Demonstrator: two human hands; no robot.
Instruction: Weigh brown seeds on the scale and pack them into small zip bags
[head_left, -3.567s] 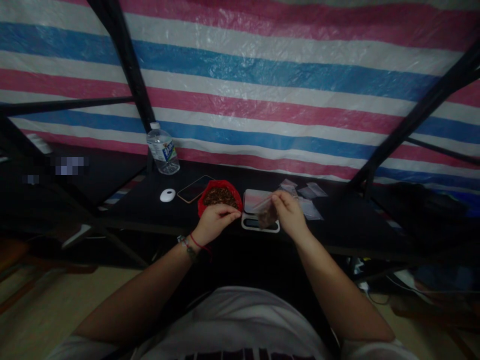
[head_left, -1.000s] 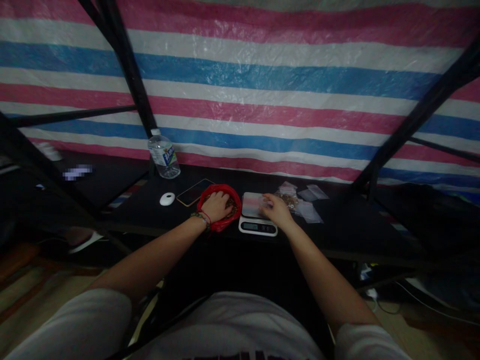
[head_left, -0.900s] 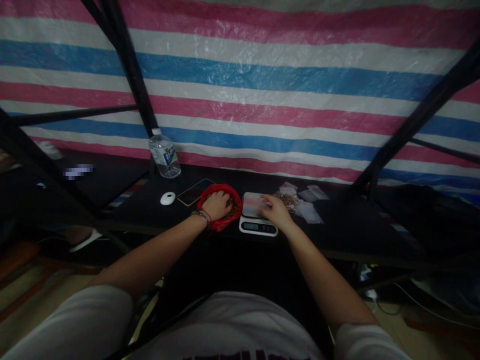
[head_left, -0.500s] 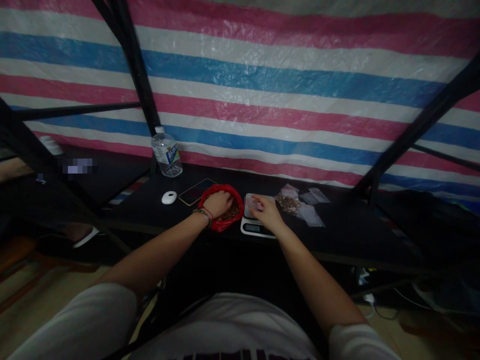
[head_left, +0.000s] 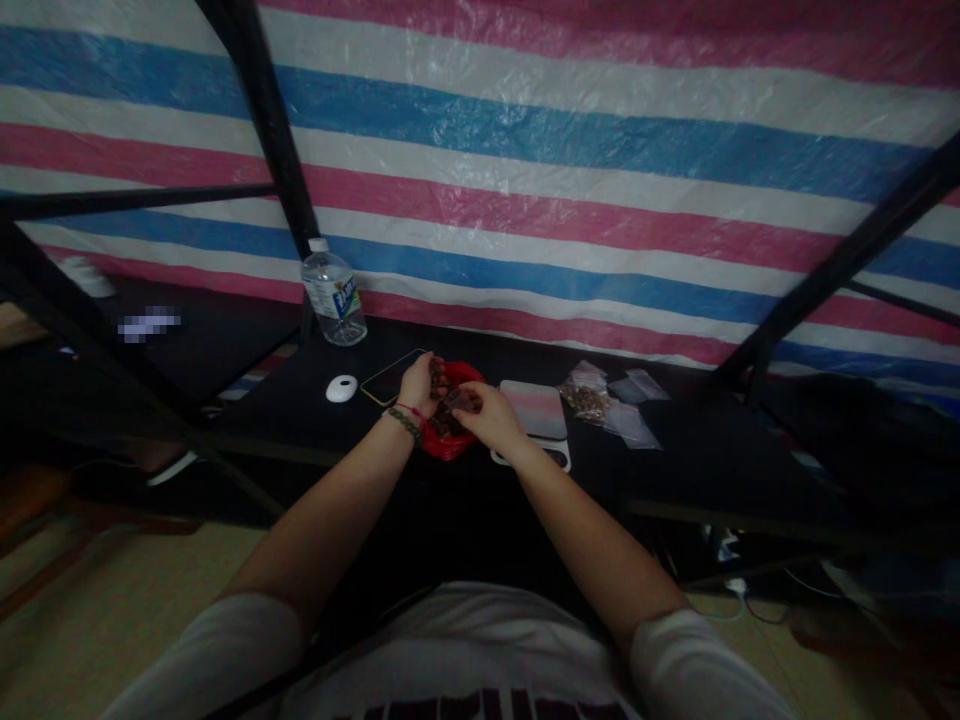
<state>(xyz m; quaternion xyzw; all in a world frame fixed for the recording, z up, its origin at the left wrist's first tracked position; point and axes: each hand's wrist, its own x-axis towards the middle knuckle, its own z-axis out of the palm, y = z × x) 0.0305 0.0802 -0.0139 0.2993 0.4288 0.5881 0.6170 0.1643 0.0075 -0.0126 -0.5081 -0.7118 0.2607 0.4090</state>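
Observation:
Both my hands meet over a red bag (head_left: 448, 443) of small brown bits on the black table (head_left: 690, 455). My left hand (head_left: 418, 384) is cupped and closed on a handful of the brown bits (head_left: 438, 378). Just to its right, my right hand (head_left: 491, 416) pinches a small clear bag (head_left: 453, 404) and holds it against the left hand's fingers. A small white scale (head_left: 534, 411) with a bare pan lies right of the red bag, partly behind my right wrist.
One filled clear bag (head_left: 586, 400) and several flat clear bags (head_left: 634, 404) lie right of the scale. A phone (head_left: 387, 377), a white mouse (head_left: 342, 388) and a water bottle (head_left: 335, 301) stand to the left. Black frame bars cross in front of a striped tarp.
My right hand left the scale pan with a small clear bag and moved left over the red bag. My left hand rose out of the red bag with brown bits.

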